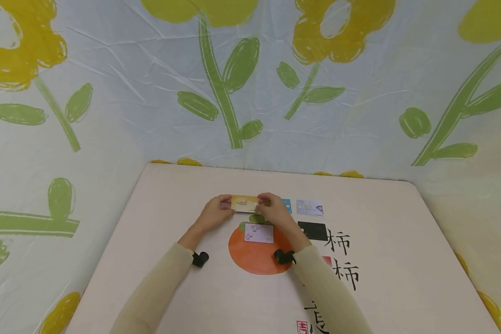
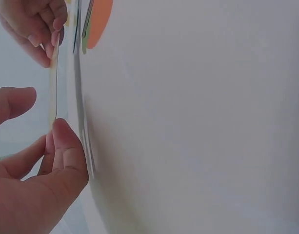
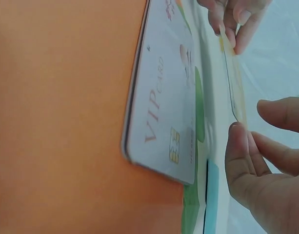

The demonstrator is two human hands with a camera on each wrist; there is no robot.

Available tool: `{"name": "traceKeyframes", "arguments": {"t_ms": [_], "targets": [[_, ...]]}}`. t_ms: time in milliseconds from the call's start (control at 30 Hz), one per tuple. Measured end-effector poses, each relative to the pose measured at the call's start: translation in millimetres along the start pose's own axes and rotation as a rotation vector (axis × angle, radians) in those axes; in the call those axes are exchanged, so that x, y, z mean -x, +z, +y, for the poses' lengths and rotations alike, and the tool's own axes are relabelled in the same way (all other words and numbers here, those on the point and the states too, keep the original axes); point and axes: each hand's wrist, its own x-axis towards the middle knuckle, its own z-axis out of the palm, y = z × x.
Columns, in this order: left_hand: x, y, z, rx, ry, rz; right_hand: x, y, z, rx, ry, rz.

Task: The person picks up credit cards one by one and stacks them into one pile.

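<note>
A gold card (image 1: 244, 203) is held level by its two short ends near the far part of the table. My left hand (image 1: 210, 213) pinches its left end between thumb and fingers, and my right hand (image 1: 277, 213) pinches the right end. From the left wrist view the card (image 2: 53, 92) appears edge-on, raised above the tabletop. Nearer to me, a white card (image 1: 259, 233) lies on the printed orange fruit. Its "VIP CARD" lettering and chip show on the white card (image 3: 161, 97) in the right wrist view, where its edge looks thick.
Right of my right hand lie a blue card (image 1: 287, 205), partly covered by that hand, a silver card (image 1: 310, 208) and a black card (image 1: 312, 230). A red card (image 1: 327, 260) peeks out beside my right sleeve. Flowered cloth (image 1: 158, 93) hangs around the pale table (image 1: 384, 222).
</note>
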Motion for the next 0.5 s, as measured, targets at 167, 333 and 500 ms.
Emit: {"name": "traceKeyframes", "arguments": {"t_ms": [167, 333, 500], "targets": [[6.6, 3.2, 4.1, 0.046, 0.01, -0.021, 11.1, -6.8, 1.4, 0.003, -0.004, 0.006], [15.9, 6.7, 6.9, 0.117, 0.023, -0.066, 26.5, -13.3, 0.1, -0.002, -0.002, 0.026], [26.4, 11.7, 10.1, 0.152, 0.027, -0.103, 41.3, -18.5, -0.4, -0.009, -0.006, 0.03]]}}
